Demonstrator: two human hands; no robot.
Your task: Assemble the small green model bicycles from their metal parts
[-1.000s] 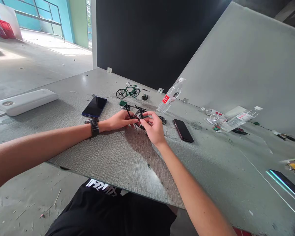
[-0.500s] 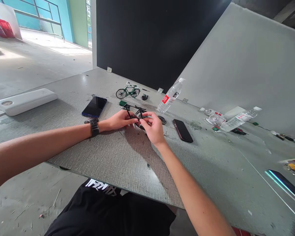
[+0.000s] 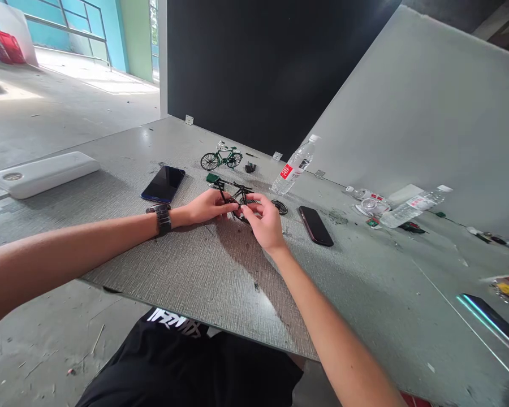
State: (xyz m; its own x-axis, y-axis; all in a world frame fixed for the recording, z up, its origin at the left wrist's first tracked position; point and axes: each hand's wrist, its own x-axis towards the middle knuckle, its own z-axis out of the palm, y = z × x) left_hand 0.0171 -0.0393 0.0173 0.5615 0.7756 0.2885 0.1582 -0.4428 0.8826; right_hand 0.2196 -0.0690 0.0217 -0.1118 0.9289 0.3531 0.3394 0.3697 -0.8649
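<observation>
Both hands hold a black model bicycle [image 3: 242,189] just above the table. My left hand [image 3: 210,207] is closed on its left part, thumb stretched toward the middle of the frame. From the right, my right hand [image 3: 263,221] pinches the frame with thumb and forefinger, the tips of both hands nearly meeting. Fingers hide much of the lower frame and any small piece between them. A green box-like part [image 3: 213,178] shows beyond my left hand. A loose spoked wheel [image 3: 280,207] lies right of my right hand. Farther back stands a green model bicycle [image 3: 221,159].
A blue-edged phone [image 3: 163,183] and a white power bank [image 3: 44,174] lie left. Another dark phone [image 3: 316,225] is right. Behind it stands a water bottle [image 3: 296,167]; a second bottle [image 3: 418,206] leans farther right. A small black part [image 3: 250,168] lies near the green bicycle.
Almost nothing differs. Both hands keep their hold on the black model bicycle, and the view has shifted very slightly.
</observation>
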